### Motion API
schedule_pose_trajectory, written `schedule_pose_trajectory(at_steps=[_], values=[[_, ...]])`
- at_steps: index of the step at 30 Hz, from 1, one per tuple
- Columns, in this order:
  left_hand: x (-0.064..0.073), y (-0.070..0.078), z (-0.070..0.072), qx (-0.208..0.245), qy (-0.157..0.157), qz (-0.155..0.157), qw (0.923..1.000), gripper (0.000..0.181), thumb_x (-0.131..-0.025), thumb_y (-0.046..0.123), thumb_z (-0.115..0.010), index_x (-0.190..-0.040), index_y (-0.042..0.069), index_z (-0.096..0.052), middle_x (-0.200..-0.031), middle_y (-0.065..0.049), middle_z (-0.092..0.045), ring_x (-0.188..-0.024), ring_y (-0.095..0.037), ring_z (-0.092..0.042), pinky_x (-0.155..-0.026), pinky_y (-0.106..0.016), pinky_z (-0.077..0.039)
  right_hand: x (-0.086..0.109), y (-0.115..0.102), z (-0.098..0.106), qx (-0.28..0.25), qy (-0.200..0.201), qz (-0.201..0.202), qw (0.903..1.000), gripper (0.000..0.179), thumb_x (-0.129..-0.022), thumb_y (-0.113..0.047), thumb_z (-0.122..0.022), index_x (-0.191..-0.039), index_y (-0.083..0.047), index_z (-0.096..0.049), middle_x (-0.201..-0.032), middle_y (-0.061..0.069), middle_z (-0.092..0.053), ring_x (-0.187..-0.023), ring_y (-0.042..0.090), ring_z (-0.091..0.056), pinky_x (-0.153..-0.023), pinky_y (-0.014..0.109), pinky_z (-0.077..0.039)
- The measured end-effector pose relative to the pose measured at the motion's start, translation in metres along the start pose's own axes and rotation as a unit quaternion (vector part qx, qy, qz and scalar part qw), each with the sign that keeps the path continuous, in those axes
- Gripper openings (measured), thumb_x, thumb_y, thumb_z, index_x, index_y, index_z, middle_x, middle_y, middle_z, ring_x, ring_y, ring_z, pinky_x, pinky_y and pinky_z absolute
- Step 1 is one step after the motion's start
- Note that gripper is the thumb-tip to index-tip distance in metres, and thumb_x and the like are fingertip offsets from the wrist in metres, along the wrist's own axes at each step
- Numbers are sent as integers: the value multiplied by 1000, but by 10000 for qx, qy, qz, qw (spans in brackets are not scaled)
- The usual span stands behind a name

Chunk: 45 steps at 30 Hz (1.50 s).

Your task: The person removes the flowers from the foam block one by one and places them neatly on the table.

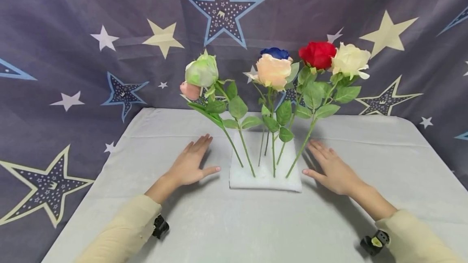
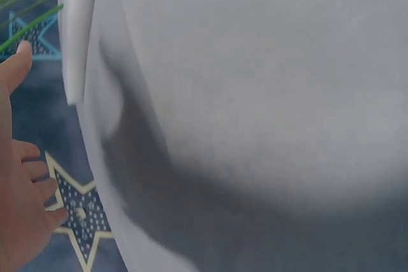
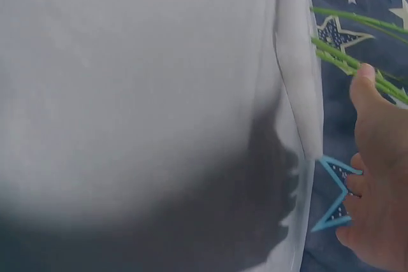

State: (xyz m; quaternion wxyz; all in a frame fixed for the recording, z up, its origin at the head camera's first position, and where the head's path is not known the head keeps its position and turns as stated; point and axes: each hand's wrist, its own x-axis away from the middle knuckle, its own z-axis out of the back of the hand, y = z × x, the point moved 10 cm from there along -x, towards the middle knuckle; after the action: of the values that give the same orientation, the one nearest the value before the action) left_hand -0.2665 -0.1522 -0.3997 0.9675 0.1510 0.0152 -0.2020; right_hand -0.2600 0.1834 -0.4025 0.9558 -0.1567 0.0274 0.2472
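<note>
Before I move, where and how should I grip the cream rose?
Probably pinch the cream rose by its bare lower stem, below the leaves, from the right: it leans that way, toward the right hand, and other stems stand to its left.

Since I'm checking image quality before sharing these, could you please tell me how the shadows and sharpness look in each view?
Head view: soft shadows beside the left hand and right hand, flowers fairly crisp; left wrist view: broad, soft-edged shadow low on the tablecloth, weave indistinct; right wrist view: similar low shadow, its right edge scalloped.
</note>
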Motion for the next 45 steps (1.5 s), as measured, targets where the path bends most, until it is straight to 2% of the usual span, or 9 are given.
schedule_pose_trajectory(at_steps=[9, 16, 23, 32, 39, 45], values=[[-1, 28, -23, 250, -476, -419, 9977, 97, -84, 58, -63, -151, -1, -24, -158, -21, -24, -147, -36, -26, -122, -55, -25, -1, -17, -20, -298, -354, 120, 9989, 83, -90, -49, -61, -147, 4, -32, -154, 27, -30, -143, 45, -27, -118, 61, -23], [-1, 43, -35, 407, -789, -641, 9940, 96, -85, 57, -62, -151, -2, -23, -159, -20, -23, -147, -34, -26, -123, -52, -24, 3, -28, -30, -570, -525, 269, 9966, 97, -82, -55, -67, -149, 3, -28, -154, 28, -28, -141, 49, -28, -117, 61, -26], [2, 54, -45, 550, -994, -792, 9904, 92, -87, 57, -60, -150, -1, -26, -158, -20, -24, -146, -35, -29, -123, -51, -24, 3, -33, -35, -979, -541, 410, 9929, 107, -74, -58, -72, -149, 3, -26, -157, 27, -22, -143, 45, -27, -116, 57, -29], [2, 58, -50, 1009, -1033, -727, 9868, 91, -87, 52, -64, -150, -1, -26, -159, -22, -18, -146, -34, -27, -122, -43, -27, 1, -39, -31, -1069, -48, 601, 9924, 110, -64, -48, -84, -140, 14, -35, -149, 37, -29, -135, 51, -36, -109, 57, -39], [0, 61, -52, 1065, -770, -939, 9869, 90, -86, 49, -68, -147, -5, -30, -158, -23, -21, -145, -33, -29, -121, -39, -29, -2, -31, -27, -1389, 400, 290, 9891, 106, -57, -36, -91, -135, 17, -42, -138, 36, -46, -128, 48, -47, -106, 54, -42], [-3, 64, -52, 1075, -594, -1092, 9864, 89, -85, 46, -70, -146, -6, -32, -156, -24, -23, -144, -34, -31, -120, -39, -31, 1, -27, -26, -1770, 474, 91, 9830, 101, -57, -28, -93, -133, 18, -44, -137, 36, -47, -127, 47, -48, -102, 47, -45]])
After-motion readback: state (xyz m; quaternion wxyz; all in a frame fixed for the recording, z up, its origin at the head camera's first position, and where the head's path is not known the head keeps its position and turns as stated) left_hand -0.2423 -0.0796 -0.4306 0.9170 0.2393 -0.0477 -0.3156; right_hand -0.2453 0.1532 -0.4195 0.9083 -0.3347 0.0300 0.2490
